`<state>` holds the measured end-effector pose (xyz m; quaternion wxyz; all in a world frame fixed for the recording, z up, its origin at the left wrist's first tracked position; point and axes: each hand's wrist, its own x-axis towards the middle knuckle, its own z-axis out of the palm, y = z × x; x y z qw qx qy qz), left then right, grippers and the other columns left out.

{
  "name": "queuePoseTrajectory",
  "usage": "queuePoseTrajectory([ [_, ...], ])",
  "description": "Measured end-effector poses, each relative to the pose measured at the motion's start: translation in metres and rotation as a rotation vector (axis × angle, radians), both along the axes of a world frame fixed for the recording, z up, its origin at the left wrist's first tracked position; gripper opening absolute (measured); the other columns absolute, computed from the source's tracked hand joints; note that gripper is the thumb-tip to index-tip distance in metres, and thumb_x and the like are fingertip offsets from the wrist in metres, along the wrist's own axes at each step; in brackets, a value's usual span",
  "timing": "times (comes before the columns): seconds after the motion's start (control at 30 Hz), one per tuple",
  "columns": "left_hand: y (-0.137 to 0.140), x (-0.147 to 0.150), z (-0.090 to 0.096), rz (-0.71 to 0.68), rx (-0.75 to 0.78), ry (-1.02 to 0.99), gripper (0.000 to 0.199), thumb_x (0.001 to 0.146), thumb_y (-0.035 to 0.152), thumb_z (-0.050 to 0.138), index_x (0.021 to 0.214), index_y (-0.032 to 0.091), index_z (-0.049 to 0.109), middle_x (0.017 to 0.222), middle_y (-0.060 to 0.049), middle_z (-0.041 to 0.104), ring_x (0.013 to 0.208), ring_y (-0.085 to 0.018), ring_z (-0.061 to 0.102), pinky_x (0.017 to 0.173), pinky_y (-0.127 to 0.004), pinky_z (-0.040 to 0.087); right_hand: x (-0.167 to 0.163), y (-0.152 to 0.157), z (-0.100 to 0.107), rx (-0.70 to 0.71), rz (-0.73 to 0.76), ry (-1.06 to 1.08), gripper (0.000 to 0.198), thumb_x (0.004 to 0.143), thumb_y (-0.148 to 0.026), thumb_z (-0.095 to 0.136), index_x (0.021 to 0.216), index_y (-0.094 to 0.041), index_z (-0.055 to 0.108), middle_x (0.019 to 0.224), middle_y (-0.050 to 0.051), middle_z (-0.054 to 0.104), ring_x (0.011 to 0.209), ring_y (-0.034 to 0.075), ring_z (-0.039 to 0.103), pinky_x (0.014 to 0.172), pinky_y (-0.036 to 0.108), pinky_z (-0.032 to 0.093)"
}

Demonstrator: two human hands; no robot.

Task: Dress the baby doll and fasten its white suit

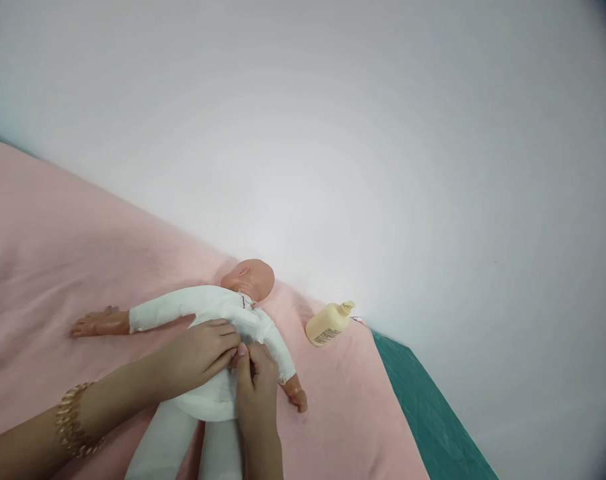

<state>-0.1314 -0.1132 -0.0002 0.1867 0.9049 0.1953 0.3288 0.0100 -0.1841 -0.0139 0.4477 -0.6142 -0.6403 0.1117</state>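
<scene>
A baby doll (250,279) lies on its back in a white long-sleeved shirt (210,397), its arms spread to the sides. My left hand (203,350) rests over the chest, its fingers bent and closed on the shirt front. Thumb and fingers of my right hand (259,380) pinch together right beside it, at the middle of the shirt. The fingertips of both hands meet there and hide the exact spot they grip. Below the shirt hem the doll's white-covered legs (221,447) stretch toward me.
A pale yellow pump bottle (327,323) stands right of the doll, near the wall. Pink cloth (47,247) spreads under everything, and a green surface (427,393) shows past its right edge. A plain white wall (333,133) rises directly behind the doll's head.
</scene>
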Motion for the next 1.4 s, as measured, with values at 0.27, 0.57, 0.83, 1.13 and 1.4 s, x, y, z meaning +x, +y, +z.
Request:
queuePoseTrajectory([
  [0.27,-0.001,0.0,0.001,0.002,-0.027,-0.007,0.03,0.096,0.021,0.037,0.076,0.018,0.058,0.079,-0.005,0.064,0.076,-0.021,0.057,0.069,-0.034,0.044,-0.001,0.001,0.001,0.002,-0.006,0.004,0.035,0.096,-0.03,0.039,0.063,-0.021,0.045,0.065,0.0,0.055,0.066,0.016,0.049,0.058,0.027,0.035],
  [0.57,0.0,0.0,-0.001,0.008,0.007,-0.005,0.031,0.097,0.021,0.035,0.076,0.018,0.058,0.079,-0.003,0.063,0.076,-0.02,0.057,0.069,-0.032,0.043,0.0,0.001,0.0,0.013,-0.004,-0.002,0.035,0.096,-0.029,0.041,0.062,-0.021,0.043,0.064,0.0,0.054,0.066,0.016,0.049,0.058,0.027,0.034],
  [0.83,0.0,-0.001,0.0,-0.001,0.037,0.001,0.028,0.097,0.02,0.038,0.076,0.018,0.057,0.078,-0.003,0.062,0.075,-0.02,0.056,0.069,-0.032,0.041,0.0,0.0,0.0,-0.016,0.0,0.013,0.035,0.096,-0.031,0.039,0.063,-0.021,0.042,0.065,0.0,0.054,0.068,0.017,0.048,0.061,0.028,0.034],
  [1.13,0.006,-0.006,0.002,-0.01,0.032,0.004,0.027,0.098,0.019,0.036,0.086,0.017,0.06,0.088,-0.004,0.061,0.086,-0.021,0.052,0.08,-0.034,0.04,-0.004,-0.002,0.008,0.034,0.072,0.033,0.027,0.098,-0.027,0.039,0.083,-0.02,0.06,0.085,0.003,0.062,0.086,0.019,0.052,0.077,0.031,0.038],
  [1.4,0.008,-0.004,-0.003,0.023,0.004,0.019,0.022,0.095,0.018,0.041,0.085,0.018,0.061,0.088,-0.004,0.061,0.085,-0.021,0.052,0.079,-0.033,0.04,-0.006,-0.002,0.01,-0.054,0.058,-0.003,0.028,0.097,-0.025,0.042,0.081,-0.02,0.065,0.085,0.003,0.062,0.087,0.02,0.053,0.079,0.033,0.04],
])
